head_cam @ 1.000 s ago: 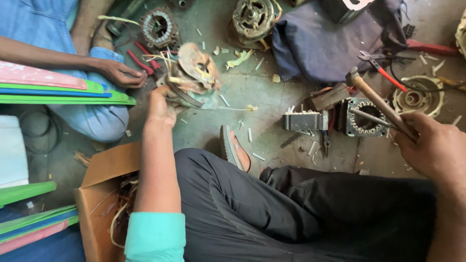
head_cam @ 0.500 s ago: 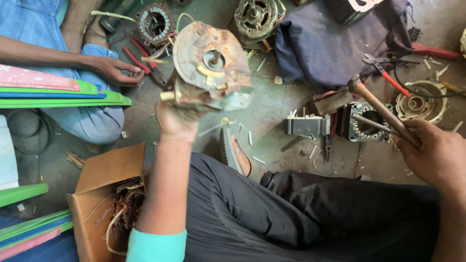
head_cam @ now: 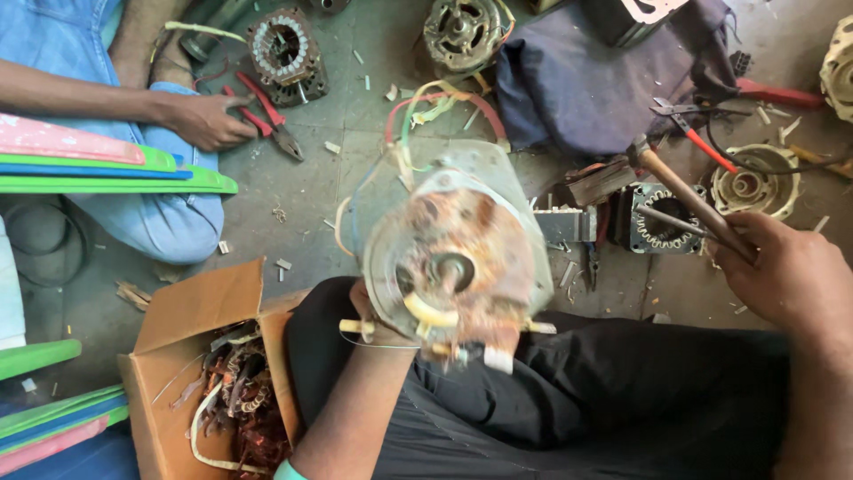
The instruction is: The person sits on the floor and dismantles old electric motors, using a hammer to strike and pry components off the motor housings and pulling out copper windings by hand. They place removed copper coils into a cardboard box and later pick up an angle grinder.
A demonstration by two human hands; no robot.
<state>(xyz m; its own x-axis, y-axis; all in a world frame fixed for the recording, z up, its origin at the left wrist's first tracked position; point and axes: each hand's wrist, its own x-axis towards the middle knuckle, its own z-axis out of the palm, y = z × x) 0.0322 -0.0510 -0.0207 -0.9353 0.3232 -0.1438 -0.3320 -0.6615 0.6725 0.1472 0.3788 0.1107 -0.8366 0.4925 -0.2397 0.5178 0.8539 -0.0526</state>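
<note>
Our left hand (head_cam: 378, 324) has its fingers closed under a rusty, blurred motor (head_cam: 458, 258), held up over our dark-trousered lap, with coloured wires (head_cam: 426, 107) trailing off its far side. Our right hand (head_cam: 786, 267) has its fingers clamped on a wooden-handled hammer (head_cam: 684, 191) and a thin metal rod (head_cam: 675, 222), both pointing away from the fingers toward a stator (head_cam: 662, 218) on the floor. Below the left fingers stands an open cardboard box (head_cam: 191, 307) of copper wire, and far beyond them another person's hand (head_cam: 204, 120) rests beside red-handled pliers (head_cam: 267, 116).

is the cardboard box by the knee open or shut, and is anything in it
Open and partly filled. The cardboard box has its flaps spread outward, and tangled copper wire with pale strips shows inside. How deep the pile goes cannot be told.
</note>
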